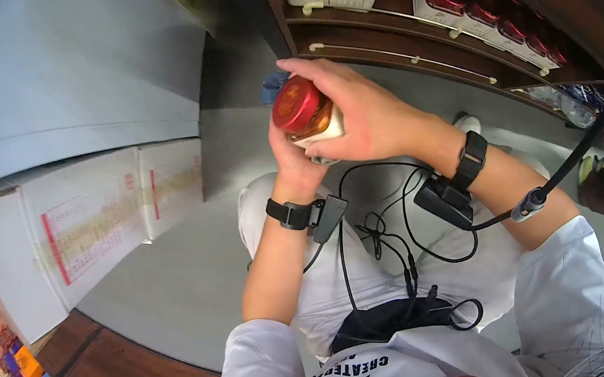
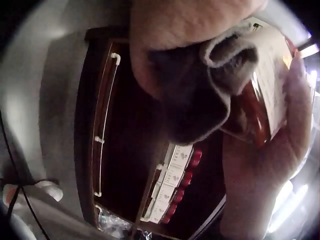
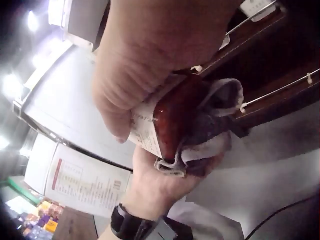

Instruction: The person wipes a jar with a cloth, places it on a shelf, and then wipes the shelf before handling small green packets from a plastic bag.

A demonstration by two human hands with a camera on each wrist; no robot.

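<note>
Wooden shelves (image 1: 342,28) beside grey floor (image 1: 146,313); right hand (image 1: 361,113) grips red-lidded jar (image 1: 306,113), left hand (image 1: 298,165) clasping it too, cloth (image 3: 210,132) against glass.

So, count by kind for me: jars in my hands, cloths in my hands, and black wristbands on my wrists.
Jar: 1, with a red lid
Cloth: 1, against the jar
Wristbands: 2, one on each wrist
Total: 4
</note>
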